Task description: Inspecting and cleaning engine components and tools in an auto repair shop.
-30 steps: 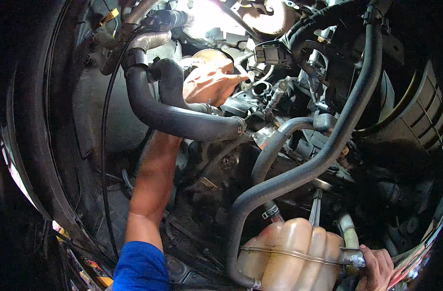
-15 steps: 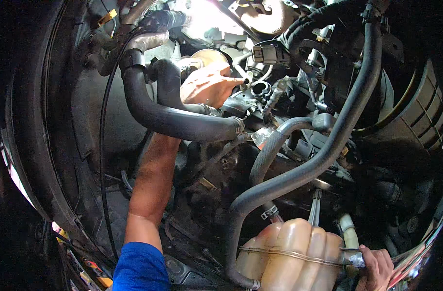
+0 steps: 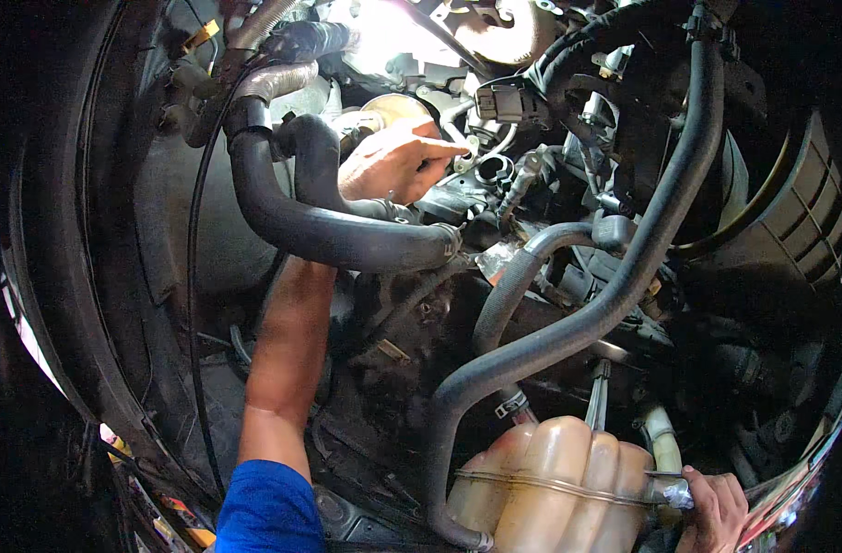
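Left hand [image 3: 393,164] now stretches finger further right, toward far engine parts, gripping nothing, behind thick black hose [image 3: 329,230]. Right hand [image 3: 716,511] stays gripping tan tank [image 3: 550,488] fitting, near right.

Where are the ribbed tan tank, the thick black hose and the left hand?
ribbed tan tank [image 3: 555,488], head view, middle of its front ribs.
thick black hose [image 3: 329,235], head view, its lower bend.
left hand [image 3: 393,166], head view, back of the hand.
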Available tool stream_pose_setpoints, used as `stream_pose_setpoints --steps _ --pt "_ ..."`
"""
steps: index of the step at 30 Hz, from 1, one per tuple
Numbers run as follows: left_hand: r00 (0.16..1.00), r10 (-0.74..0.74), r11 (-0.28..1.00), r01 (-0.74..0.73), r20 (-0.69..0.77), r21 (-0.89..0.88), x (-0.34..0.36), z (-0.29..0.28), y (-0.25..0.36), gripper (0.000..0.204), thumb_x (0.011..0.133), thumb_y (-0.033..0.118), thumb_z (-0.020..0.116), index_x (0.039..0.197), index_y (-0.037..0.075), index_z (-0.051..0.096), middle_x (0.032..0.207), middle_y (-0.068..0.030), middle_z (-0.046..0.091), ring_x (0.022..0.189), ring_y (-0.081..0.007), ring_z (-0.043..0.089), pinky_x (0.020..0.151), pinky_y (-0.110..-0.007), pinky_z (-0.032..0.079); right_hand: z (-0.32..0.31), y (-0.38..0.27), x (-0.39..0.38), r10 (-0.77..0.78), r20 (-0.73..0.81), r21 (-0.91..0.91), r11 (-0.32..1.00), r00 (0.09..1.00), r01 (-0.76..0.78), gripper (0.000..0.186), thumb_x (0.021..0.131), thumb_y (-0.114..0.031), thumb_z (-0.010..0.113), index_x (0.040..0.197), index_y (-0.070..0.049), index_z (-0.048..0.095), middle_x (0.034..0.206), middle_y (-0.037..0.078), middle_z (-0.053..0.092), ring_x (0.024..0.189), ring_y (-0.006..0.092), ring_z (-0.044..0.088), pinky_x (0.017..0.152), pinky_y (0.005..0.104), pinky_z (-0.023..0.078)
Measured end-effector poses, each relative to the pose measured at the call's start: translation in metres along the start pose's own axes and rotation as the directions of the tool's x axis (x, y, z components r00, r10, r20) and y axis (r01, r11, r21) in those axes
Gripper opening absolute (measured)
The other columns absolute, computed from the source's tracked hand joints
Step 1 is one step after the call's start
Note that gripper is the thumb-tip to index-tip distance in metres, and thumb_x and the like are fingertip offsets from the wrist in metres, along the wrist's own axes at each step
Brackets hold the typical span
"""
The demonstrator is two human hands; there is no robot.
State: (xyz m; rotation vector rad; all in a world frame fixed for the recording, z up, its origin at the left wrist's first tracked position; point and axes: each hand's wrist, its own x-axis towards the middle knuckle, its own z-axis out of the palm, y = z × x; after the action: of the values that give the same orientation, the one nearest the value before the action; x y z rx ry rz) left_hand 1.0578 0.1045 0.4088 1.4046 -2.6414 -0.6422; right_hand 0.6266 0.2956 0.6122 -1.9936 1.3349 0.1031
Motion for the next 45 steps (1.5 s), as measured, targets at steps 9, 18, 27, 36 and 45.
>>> stream_pose_setpoints --steps 9,18,27,36,45 --pt "0.997 -0.063 0.997 0.065 -0.045 0.041 0.001 0.012 0.002 0.027 0.089 0.013 0.060 0.113 0.016 0.072 0.088 -0.0115 0.062 0.081 -0.0284 0.064 0.073 -0.038 0.052 -0.001 -0.002 0.000 0.016 0.000 -0.008 1.000 1.000 -0.016 0.053 0.075 0.013 0.051 0.124 -0.004 0.060 0.099 0.017 0.065 0.083 0.0339 0.061 0.073 0.0423 0.050" --pt "0.995 -0.078 0.997 0.079 0.067 -0.013 0.001 0.014 0.004 0.033 0.092 0.015 0.056 0.123 0.016 0.067 0.088 -0.0129 0.056 0.081 -0.0272 0.059 0.072 -0.038 0.047 -0.003 -0.004 0.000 0.025 0.016 -0.008 1.000 1.000 -0.025 0.052 0.076 0.013 0.051 0.124 -0.003 0.060 0.099 0.017 0.065 0.084 0.0352 0.061 0.073 0.0427 0.050" --pt "0.983 -0.077 0.997 0.079 0.167 -0.010 -0.004 0.009 0.004 0.035 0.090 0.010 0.057 0.122 0.019 0.068 0.088 -0.0129 0.057 0.076 -0.0265 0.059 0.070 -0.038 0.047 -0.003 -0.006 0.002 0.043 0.032 -0.032 0.999 0.999 -0.042 0.048 0.077 0.011 0.052 0.122 -0.003 0.061 0.098 0.017 0.065 0.083 0.0357 0.061 0.073 0.0430 0.050" --pt "0.994 -0.077 0.996 0.073 0.078 0.043 0.000 0.010 0.011 0.034 0.090 0.012 0.059 0.122 0.020 0.068 0.087 -0.0142 0.056 0.079 -0.0296 0.060 0.071 -0.039 0.047 -0.002 -0.004 0.002 0.031 0.024 -0.033 0.999 0.999 -0.031 0.051 0.075 0.011 0.052 0.123 -0.004 0.060 0.097 0.016 0.064 0.083 0.0349 0.061 0.073 0.0426 0.050" --pt "0.994 -0.033 0.995 0.023 0.107 0.099 -0.004 0.001 0.007 0.031 0.086 0.013 0.059 0.114 0.017 0.072 0.086 -0.0115 0.060 0.080 -0.0275 0.064 0.071 -0.038 0.052 -0.003 -0.002 0.000 0.025 0.017 -0.014 1.000 1.000 -0.025 0.048 0.075 0.011 0.050 0.120 -0.002 0.061 0.098 0.017 0.065 0.083 0.0339 0.061 0.073 0.0424 0.050"
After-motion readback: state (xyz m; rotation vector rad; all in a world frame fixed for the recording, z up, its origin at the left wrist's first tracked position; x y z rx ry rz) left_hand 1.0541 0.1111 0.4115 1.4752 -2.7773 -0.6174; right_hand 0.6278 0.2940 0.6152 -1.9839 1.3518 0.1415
